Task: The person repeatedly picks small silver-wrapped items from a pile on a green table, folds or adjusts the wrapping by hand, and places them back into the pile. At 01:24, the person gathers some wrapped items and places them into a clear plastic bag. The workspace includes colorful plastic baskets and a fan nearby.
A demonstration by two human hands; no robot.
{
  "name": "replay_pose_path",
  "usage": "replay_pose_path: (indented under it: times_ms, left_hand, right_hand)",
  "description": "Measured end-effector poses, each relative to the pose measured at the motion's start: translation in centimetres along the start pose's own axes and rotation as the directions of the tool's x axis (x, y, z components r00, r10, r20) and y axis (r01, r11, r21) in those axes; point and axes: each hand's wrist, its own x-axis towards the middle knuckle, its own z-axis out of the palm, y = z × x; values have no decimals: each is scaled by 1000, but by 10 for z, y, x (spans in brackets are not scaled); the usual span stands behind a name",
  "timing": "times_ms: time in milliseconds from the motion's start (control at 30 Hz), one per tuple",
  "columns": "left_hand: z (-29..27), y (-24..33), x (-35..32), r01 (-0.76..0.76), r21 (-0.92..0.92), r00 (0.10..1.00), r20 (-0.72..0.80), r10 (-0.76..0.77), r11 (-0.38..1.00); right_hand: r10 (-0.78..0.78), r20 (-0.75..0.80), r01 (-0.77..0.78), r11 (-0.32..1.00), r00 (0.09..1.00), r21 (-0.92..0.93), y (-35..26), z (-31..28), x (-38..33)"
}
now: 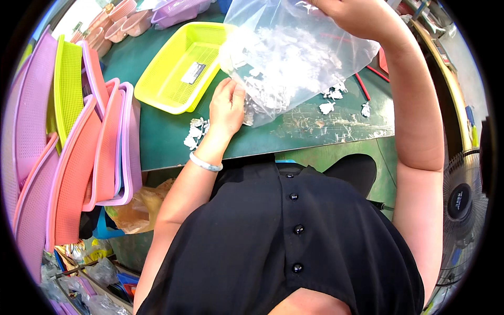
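A large clear plastic bag [294,63] full of small white pieces lies tilted on the green table. My right hand [352,18] grips its upper edge at the top of the view, its fingertips partly cut off by the frame. Lower down, my left hand [227,105], with a pale bangle on the wrist, has its fingers closed at the bag's near left side. Loose white pieces [195,132] lie beside my left wrist, and another white piece [326,108] rests right of the bag. A yellow-green plastic basket [157,79] with a label inside stands left of the bag, close to my left hand.
Stacked purple, coral and green baskets [73,178] crowd the left side. Small pink baskets [136,23] and a purple basket [176,13] stand at the far left. Red sticks [362,86] lie right of the bag. A black fan [461,202] stands at the right.
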Motion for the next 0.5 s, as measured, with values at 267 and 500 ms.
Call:
replay_pose_path:
  times_ms: [267,500]
  left_hand:
    - [-33,20,-20,-158,228,986,-22,167,961]
    - [-85,12,-56,-147,637,981,191,29,757]
  right_hand:
    - [14,72,-10,998,997,-58,2,-25,-1]
    - [115,114,-109,992,987,-56,3,-43,-6]
